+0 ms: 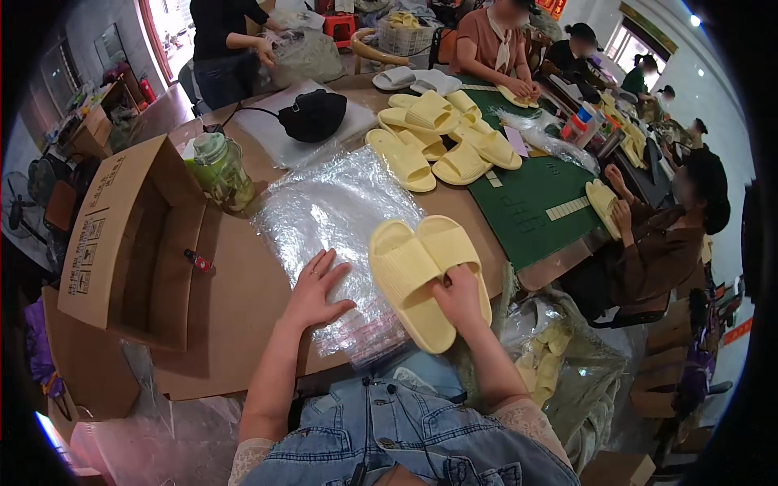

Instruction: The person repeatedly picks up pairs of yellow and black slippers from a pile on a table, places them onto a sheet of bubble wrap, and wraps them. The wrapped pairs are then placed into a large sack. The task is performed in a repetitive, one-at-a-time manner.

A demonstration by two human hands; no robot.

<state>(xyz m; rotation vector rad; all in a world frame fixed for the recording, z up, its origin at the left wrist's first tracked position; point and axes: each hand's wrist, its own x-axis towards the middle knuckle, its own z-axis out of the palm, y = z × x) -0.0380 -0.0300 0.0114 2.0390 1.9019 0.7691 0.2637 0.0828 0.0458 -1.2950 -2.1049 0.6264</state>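
My right hand [460,301] grips a pair of pale yellow slippers [403,274] by their straps, side by side with toes pointing away from me. My left hand [318,293], fingers spread, lies flat on a stack of clear plastic bags [324,212] on the brown table. The slippers are over the right edge of that stack. Beyond it, more yellow slippers [425,113] lie in a loose heap.
An open cardboard box [121,235] stands at the left, with a small red bottle [197,260] beside it. A green-lidded jar [219,166], a black cap [313,116] and a green mat [531,206] are on the table. A sack of slippers [567,364] sits at my right. Several people work around the table.
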